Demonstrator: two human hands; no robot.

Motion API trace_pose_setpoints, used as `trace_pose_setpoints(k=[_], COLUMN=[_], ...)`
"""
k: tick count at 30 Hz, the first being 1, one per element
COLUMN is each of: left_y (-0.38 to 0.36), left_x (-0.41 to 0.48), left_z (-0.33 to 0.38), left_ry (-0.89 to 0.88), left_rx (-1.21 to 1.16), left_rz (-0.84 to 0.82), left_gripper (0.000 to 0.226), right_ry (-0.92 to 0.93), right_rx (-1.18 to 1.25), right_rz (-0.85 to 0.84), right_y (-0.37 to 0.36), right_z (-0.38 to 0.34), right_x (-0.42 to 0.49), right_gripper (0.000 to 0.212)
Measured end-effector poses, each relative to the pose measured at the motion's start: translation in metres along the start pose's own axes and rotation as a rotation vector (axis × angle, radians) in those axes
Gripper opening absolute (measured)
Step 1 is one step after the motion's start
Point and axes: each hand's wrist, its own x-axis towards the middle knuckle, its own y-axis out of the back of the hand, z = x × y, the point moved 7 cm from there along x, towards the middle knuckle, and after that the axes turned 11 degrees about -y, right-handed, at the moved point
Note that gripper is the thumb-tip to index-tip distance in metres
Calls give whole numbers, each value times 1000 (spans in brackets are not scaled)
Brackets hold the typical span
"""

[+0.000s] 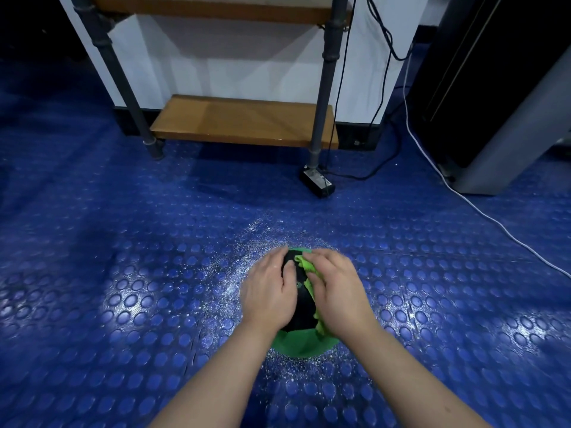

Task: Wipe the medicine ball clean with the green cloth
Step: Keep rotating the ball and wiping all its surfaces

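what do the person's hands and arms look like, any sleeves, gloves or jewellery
Both arms are bare as far as the view shows: no sleeves reach the forearms or wrists. The left hand and the right hand wear no gloves, and no rings, watch or bracelets show on the visible fingers or wrists. The fingernails look short and unpainted. No markings are visible.

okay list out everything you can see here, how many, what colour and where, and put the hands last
medicine ball: one, black and green, on the floor between both hands
green cloth: one, bright green, pressed on the ball under the right hand
floor: blue, studded, white specks scattered around the ball
shelf unit: one, wooden boards on grey pipe legs, against the white wall
power adapter: one, black, by the shelf's right leg
cables: several black, one white, at right
left hand: bare, flat on the ball's left side
right hand: bare, holding the cloth on the ball
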Motion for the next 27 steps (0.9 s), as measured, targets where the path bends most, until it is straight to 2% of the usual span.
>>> trace_pose_setpoints(k=[4,8,13,16,20,27], left_y=[-1,1,3,3,6,4], left_x=[-7,-4,0,0,11,16], left_z=[11,7,-3,-1,-11,-23], left_ry=[-91,-17,20,-8,96,203], left_rx=[13,7,-48,-39,-108,-187], left_rz=[18,9,5,-4,13,43], left_gripper=[69,61,44,47,38,37], right_ry=[-35,-69,-8,-14,-27,-120], right_rx=[-94,-152,-107,-36,55,172], right_rz=[-114,-173,-107,-45,8,93], right_y=[-8,-17,-6,3,10,11], right_z=[-3,-9,-10,-2,14,37], right_x=[31,51,23,5,-22,-42], right_gripper=[25,22,27,27,33,36])
